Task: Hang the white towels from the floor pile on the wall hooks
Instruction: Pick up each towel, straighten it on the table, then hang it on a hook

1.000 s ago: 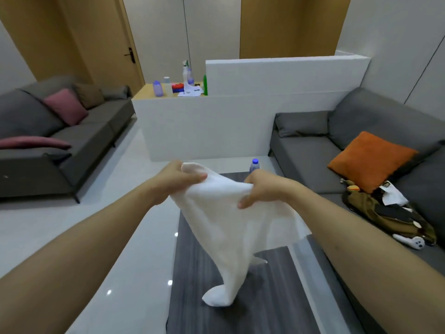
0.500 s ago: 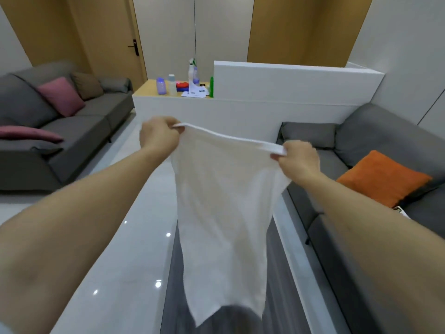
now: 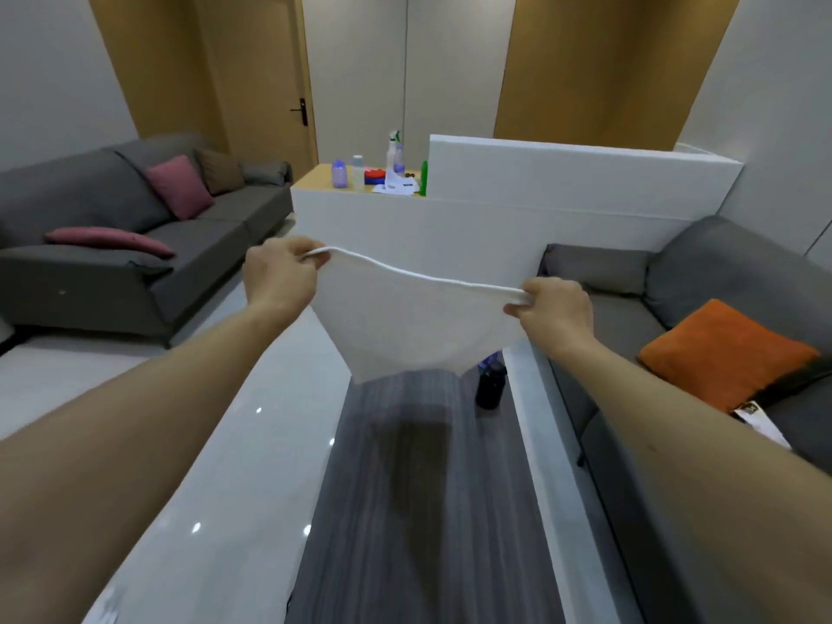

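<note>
A person's two bare arms reach forward over a dark wood-grain table [image 3: 432, 511] in a living room. On the left, the left hand [image 3: 279, 281] is curled closed, pinching one top corner of a white towel [image 3: 414, 326]. The towel's upper edge runs in a shallow sagging line across to the right hand [image 3: 556, 315], which pinches the other corner with curled fingers. The cloth hangs in the air between the hands, above the table's far end, its lower part swung away so it looks short. A dark bottle [image 3: 490, 387] stands just below its right side. No wall hooks or floor pile are in view. The main risk, as a judgement: each grip is only a corner pinch, so a hard shake could pull a corner free, and the swinging cloth might knock the bottle over. Compared with half a second earlier, the hands are farther apart, and the towel, then hanging long, has billowed upward.
</note>
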